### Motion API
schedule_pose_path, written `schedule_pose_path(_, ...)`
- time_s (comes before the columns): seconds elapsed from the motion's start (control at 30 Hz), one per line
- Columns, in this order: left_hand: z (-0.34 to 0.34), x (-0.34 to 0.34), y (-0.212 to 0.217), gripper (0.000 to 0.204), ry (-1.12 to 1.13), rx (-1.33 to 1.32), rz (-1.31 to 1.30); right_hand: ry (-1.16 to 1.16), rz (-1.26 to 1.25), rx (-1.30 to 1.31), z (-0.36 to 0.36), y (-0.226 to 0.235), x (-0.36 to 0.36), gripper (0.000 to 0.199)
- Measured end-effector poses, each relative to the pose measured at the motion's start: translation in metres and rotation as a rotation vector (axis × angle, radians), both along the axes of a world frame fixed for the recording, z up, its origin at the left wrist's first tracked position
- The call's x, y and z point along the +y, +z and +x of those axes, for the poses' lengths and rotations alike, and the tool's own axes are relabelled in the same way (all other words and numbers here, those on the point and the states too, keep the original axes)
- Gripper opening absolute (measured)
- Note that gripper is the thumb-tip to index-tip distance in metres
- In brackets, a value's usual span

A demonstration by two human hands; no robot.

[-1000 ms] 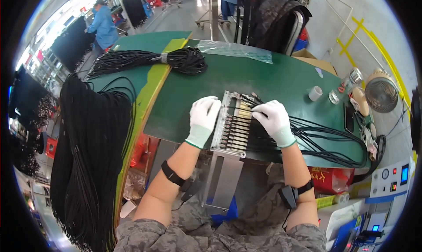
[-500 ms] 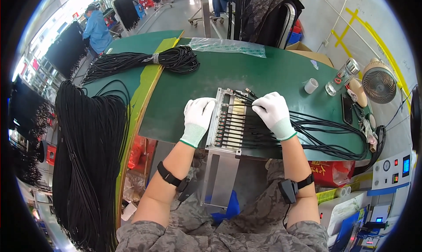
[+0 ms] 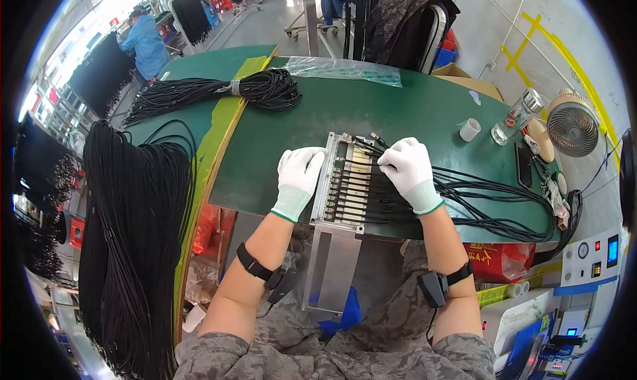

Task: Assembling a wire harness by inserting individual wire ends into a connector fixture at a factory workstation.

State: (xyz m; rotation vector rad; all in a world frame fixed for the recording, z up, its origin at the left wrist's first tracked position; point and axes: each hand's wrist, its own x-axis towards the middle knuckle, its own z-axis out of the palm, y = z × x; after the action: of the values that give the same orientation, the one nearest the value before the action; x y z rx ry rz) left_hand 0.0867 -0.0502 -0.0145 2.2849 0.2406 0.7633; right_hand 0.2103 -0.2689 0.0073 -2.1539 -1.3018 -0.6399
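Observation:
A silver metal cable fixture [image 3: 322,194] stands at the near edge of the green table, with a row of black cables ending in small plugs laid side by side across it. My left hand [image 3: 300,174], in a white glove, is closed with its fingertips against the fixture's upper left rail. Right of the fixture, my gloved right hand [image 3: 409,169] pinches a black cable [image 3: 361,162] that lies across the upper slots. Two loose plug ends [image 3: 376,138] stick out at the fixture's far end. What my left fingertips grip underneath is hidden.
Black cable lengths [image 3: 511,193] loop rightward over the table. A tied cable bundle [image 3: 269,90] lies far left; a large cable mass [image 3: 133,247] hangs at the left. A glass bottle [image 3: 507,125], white roll [image 3: 470,129], phone [image 3: 523,166] and fan [image 3: 573,123] stand right.
My right hand has shifted slightly left toward the fixture, with the cable in its fingers. My left hand has stayed in place. A person far off at the left has moved a little.

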Motion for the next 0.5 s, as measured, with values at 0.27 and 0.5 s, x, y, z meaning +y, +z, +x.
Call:
schedule_pose_path(0.27,0.0022,0.0023,-0.0044,0.020,0.015,0.040,-0.001,0.009,0.057,0.009,0.0014,0.0007,-0.0001,0.014)
schedule_pose_path(0.5,0.0005,0.0013,-0.0016,0.020,0.003,0.030,-0.002,-0.001,0.019,-0.013,0.0009,-0.0001,0.0012,0.014)
